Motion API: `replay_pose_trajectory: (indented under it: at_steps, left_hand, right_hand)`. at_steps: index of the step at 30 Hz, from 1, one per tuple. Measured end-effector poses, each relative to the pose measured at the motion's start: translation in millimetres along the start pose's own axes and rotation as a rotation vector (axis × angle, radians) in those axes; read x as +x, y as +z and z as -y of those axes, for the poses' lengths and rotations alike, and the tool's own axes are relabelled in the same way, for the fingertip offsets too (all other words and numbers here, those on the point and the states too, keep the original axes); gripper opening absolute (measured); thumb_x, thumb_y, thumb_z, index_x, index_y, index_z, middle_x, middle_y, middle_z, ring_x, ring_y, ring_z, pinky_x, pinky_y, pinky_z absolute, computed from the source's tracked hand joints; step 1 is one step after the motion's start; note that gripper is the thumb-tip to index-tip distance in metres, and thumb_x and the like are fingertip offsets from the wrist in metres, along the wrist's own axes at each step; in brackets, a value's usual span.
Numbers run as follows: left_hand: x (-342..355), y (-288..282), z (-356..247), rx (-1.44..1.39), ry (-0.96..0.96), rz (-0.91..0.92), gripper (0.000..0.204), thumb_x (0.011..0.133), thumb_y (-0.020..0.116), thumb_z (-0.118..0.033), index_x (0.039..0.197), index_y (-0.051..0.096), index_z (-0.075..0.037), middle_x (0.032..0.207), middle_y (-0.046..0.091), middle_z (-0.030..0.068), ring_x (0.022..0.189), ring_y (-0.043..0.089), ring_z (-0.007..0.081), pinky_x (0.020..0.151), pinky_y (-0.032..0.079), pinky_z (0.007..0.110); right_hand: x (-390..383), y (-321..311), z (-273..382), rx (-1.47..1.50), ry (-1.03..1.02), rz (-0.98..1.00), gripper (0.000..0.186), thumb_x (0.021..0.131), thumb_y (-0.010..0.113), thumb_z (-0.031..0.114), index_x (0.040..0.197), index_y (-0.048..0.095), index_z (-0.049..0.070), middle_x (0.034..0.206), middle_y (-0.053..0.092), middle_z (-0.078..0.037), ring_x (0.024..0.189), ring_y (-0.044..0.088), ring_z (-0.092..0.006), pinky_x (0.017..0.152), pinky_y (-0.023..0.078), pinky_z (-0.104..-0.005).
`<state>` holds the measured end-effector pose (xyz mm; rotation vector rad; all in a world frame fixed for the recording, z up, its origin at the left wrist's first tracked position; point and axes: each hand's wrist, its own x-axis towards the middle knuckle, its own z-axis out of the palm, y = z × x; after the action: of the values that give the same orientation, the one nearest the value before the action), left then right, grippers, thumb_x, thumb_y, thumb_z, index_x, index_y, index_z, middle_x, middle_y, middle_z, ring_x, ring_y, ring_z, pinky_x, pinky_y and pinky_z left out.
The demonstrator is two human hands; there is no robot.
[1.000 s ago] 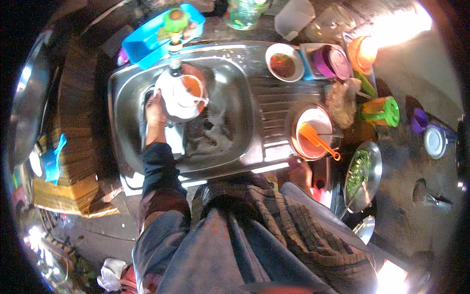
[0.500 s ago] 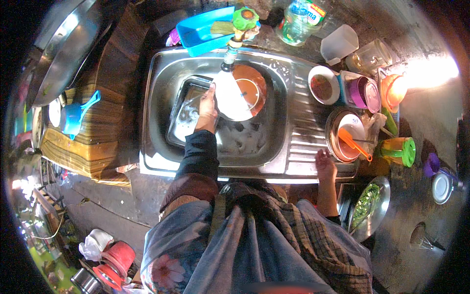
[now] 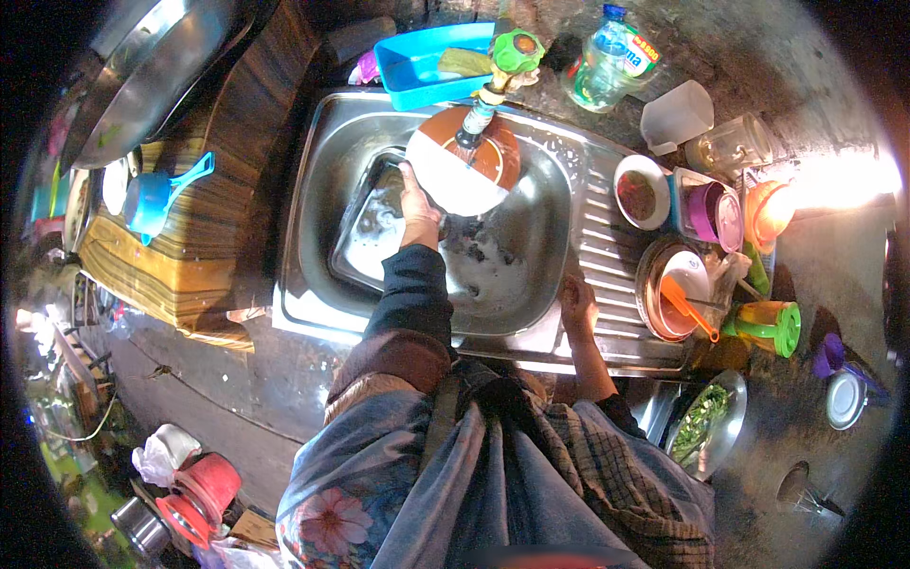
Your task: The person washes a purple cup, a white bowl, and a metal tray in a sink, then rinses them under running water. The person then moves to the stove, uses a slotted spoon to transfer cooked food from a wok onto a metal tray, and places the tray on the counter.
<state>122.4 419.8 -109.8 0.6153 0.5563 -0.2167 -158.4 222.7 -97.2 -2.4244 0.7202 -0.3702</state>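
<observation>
I see the steel sink point(image 3: 545, 228) wide open right of its tray, bounded by the ribbed drainboard point(image 3: 611, 256). The dark-edged tray point(image 3: 365, 223) fills the basin's left. The round orange-brown plate point(image 3: 453, 175) sits under the tap point(image 3: 481, 104), its near part whitened by glare. My left hand point(image 3: 417, 207) grips its near-left rim; my right hand point(image 3: 576, 303), curled beside the basin's right edge, is too shadowed for me to tell if it holds anything.

I squint at white glare right of the sink point(image 3: 542, 284); the plate point(image 3: 455, 180) inside it is half bleached, shadow hugs the sink's left side, edges bend into black.
</observation>
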Motion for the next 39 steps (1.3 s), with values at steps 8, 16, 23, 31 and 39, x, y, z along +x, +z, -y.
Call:
replay_pose_trajectory:
  at_steps: [8, 16, 23, 31, 39]
  left_hand:
    - [11, -8, -7, -0.109, 0.019, 0.136, 0.077, 0.073, 0.044, -0.068, 0.126, 0.037, -0.012, 0.127, 0.042, 0.0070, 0.115, 0.041, 0.0299, 0.094, 0.032, 0.051]
    - [-11, 21, 38, -0.199, -0.098, 0.164, 0.071, 0.077, 0.042, -0.064, 0.127, 0.037, -0.013, 0.125, 0.044, 0.0060, 0.115, 0.040, 0.0280, 0.094, 0.032, 0.049]
    - [-19, 34, 41, -0.154, -0.067, 0.200, 0.070, 0.079, 0.042, -0.062, 0.128, 0.035, -0.014, 0.127, 0.042, 0.0063, 0.117, 0.039, 0.0266, 0.095, 0.031, 0.047]
    - [-20, -6, 16, -0.170, -0.115, 0.137, 0.074, 0.076, 0.046, -0.063, 0.125, 0.039, -0.009, 0.124, 0.045, 0.0074, 0.114, 0.042, 0.0283, 0.094, 0.034, 0.047]
    - [-26, -54, -5, -0.219, -0.076, 0.179, 0.076, 0.076, 0.041, -0.066, 0.129, 0.033, -0.012, 0.131, 0.037, 0.0095, 0.120, 0.035, 0.0307, 0.096, 0.030, 0.053]
  right_hand:
    - [-2, 16, -3, 0.045, -0.238, -0.174, 0.023, 0.073, 0.057, 0.013, 0.096, 0.056, 0.008, 0.082, 0.057, -0.011, 0.072, 0.054, -0.0270, 0.065, 0.046, -0.0360]
    - [-3, 19, -11, -0.107, -0.135, -0.147, 0.023, 0.074, 0.058, 0.013, 0.095, 0.054, 0.008, 0.079, 0.056, -0.009, 0.071, 0.054, -0.0265, 0.063, 0.045, -0.0365]
    - [-4, 26, -17, 0.038, -0.168, -0.198, 0.023, 0.075, 0.058, 0.017, 0.097, 0.054, 0.009, 0.079, 0.056, -0.010, 0.073, 0.055, -0.0270, 0.063, 0.046, -0.0371]
    - [-1, 25, -14, -0.138, -0.291, -0.295, 0.021, 0.075, 0.058, 0.021, 0.093, 0.056, 0.010, 0.079, 0.056, -0.009, 0.072, 0.055, -0.0263, 0.062, 0.046, -0.0376]
    - [3, 18, 0, -0.019, -0.116, -0.191, 0.020, 0.078, 0.056, 0.017, 0.096, 0.056, 0.009, 0.084, 0.058, -0.010, 0.074, 0.057, -0.0238, 0.064, 0.046, -0.0322]
